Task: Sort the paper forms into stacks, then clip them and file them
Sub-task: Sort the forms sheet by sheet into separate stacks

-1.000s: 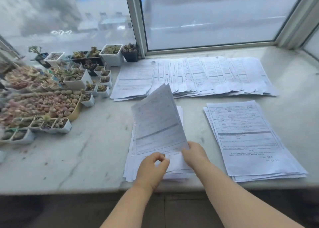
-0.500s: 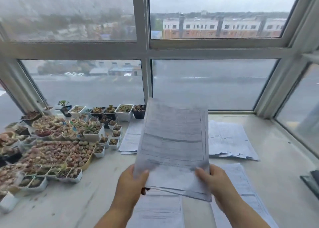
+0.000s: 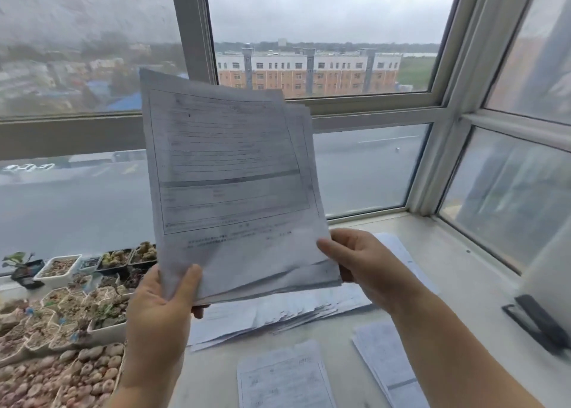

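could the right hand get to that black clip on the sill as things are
Probably not yet: the right hand is gripping the sheaf of forms together with the left hand. The path to the black clip looks free, but it would have to let go first.

Both arms are raised, left hand (image 3: 159, 309) and right hand (image 3: 361, 264) gripping (thumbs frontward).

Succulent pots (image 3: 61, 315) crowd left; bare sill (image 3: 463, 271) right.
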`<action>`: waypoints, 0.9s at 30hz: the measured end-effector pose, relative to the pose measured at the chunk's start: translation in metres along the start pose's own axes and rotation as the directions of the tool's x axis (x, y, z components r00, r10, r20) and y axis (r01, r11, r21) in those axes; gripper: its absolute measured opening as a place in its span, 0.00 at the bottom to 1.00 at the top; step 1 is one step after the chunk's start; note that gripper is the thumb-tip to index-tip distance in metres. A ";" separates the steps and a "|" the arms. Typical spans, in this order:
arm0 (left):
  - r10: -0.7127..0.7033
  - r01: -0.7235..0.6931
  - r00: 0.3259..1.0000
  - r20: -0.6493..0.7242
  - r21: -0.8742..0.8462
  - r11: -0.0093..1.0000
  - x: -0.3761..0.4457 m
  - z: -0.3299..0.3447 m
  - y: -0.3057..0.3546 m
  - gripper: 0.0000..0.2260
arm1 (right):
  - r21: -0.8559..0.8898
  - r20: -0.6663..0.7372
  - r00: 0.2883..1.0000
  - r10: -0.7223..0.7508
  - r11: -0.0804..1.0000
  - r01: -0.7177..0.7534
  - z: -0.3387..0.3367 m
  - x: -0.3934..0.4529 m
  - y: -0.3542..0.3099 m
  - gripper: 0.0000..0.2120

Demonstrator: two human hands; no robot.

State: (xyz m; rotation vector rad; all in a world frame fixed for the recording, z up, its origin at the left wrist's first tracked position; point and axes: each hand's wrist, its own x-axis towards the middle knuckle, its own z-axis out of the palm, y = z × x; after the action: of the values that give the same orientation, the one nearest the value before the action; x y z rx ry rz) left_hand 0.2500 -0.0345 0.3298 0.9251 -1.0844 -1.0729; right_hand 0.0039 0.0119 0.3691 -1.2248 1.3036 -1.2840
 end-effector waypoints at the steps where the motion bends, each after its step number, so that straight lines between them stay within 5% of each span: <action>1: -0.005 0.005 1.000 0.002 -0.019 1.000 0.006 0.001 0.003 0.07 | 0.000 0.012 1.000 -0.006 1.000 0.006 0.000 0.001 -0.003 0.07; 9: 0.041 -0.043 0.998 -0.038 -0.070 0.997 0.019 0.030 0.024 0.04 | 0.047 -0.143 0.968 -0.207 0.975 0.216 -0.009 0.024 -0.019 0.22; 12: 0.045 -0.050 0.997 -0.069 -0.086 0.995 0.018 0.046 0.028 0.06 | 0.053 -0.058 0.963 -0.264 0.962 0.267 -0.022 0.033 -0.026 0.30; 15: 0.064 -0.074 0.993 -0.100 -0.096 0.993 0.013 0.060 0.033 0.07 | 0.065 0.075 0.964 -0.254 0.966 0.250 -0.040 0.038 -0.037 0.28; 19: 0.070 -0.081 0.990 -0.126 -0.085 0.993 0.003 0.081 0.034 0.04 | 0.125 0.086 0.962 -0.259 0.961 0.247 -0.057 0.047 -0.043 0.30; 21: 0.082 -0.094 0.986 -0.148 -0.073 0.993 -0.001 0.089 0.032 0.04 | 0.181 0.114 0.967 -0.227 0.962 0.204 -0.061 0.050 -0.045 0.23; 25: 0.109 -0.116 0.971 -0.211 -0.018 0.993 -0.008 0.096 0.030 0.15 | 0.182 0.156 0.964 -0.214 0.966 0.185 -0.069 0.055 -0.048 0.20; 27: 0.121 -0.124 0.960 -0.251 0.005 0.992 -0.010 0.098 0.033 0.13 | 0.174 0.153 0.962 -0.226 0.964 0.199 -0.069 0.057 -0.050 0.21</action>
State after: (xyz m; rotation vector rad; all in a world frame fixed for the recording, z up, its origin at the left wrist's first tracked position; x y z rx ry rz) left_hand 0.1603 -0.0234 0.3810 0.9439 -0.9123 -0.8339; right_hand -0.0674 -0.0365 0.4241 -1.3588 0.9483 -1.3710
